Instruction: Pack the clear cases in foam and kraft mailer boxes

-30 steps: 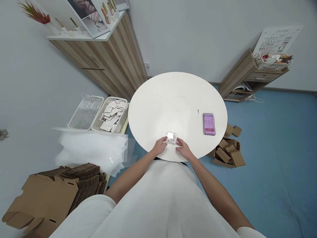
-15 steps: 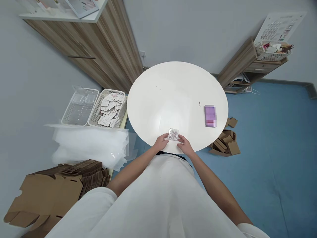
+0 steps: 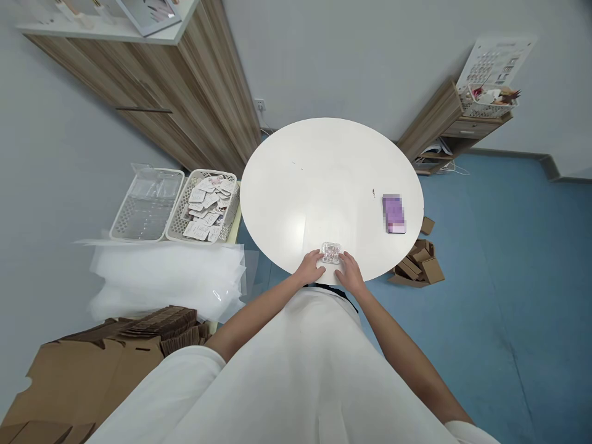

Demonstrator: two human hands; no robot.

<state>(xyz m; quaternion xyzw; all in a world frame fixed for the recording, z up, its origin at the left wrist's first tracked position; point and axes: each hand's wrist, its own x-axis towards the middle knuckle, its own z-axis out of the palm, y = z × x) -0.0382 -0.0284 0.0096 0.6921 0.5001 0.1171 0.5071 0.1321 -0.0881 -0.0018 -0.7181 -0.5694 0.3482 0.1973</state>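
Note:
A small clear plastic case (image 3: 331, 252) lies on the white oval table (image 3: 324, 166) near its front edge. Small pinkish pieces show inside, too small to name. My left hand (image 3: 310, 269) has its fingertips at the left side of the case, its thumb lower down. From the other side, my right hand (image 3: 351, 273) meets the right edge with its fingers. Between them the two hands hold the case. A purple rectangular item (image 3: 393, 214), blurred out, lies on the right part of the table.
At left stand a basket of printed cards (image 3: 234, 213) and a basket of clear plastic packs (image 3: 115, 225). White sheets (image 3: 166, 277) and flat cardboard boxes (image 3: 87, 376) lie nearer. Cardboard pieces (image 3: 419, 265) sit right of the table. Cabinets (image 3: 217, 80) stand behind.
Both hands and the clear case have shifted a little to the right along the table edge. The camera view has also turned slightly.

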